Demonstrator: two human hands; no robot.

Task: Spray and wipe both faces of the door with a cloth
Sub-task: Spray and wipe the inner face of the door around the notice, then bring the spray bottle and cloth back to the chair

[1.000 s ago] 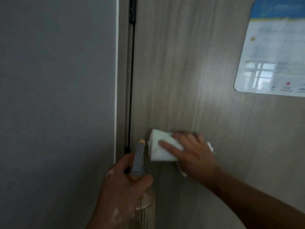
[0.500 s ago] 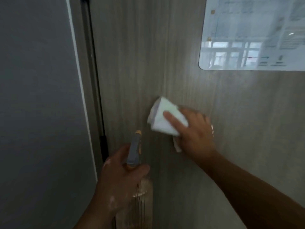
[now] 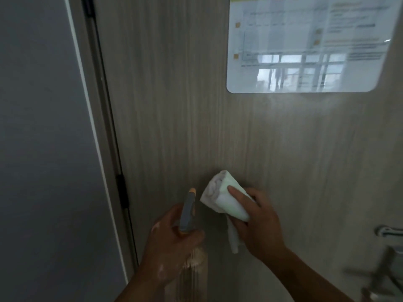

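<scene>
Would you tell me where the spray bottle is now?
In the head view, lower centre: the left hand grips the spray bottle, just left of the cloth.

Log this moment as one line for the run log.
left hand: grips grey-and-orange spray bottle | right hand: grips folded white cloth | surface: wood-grain door | cloth-door contact: unclear

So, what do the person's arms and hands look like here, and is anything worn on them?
Nothing is worn as far as the frame shows: no sleeves, gloves, watch or rings. The left hand has a few pale patches on its back; what they are is unclear. The right hand shows no markings.
</scene>
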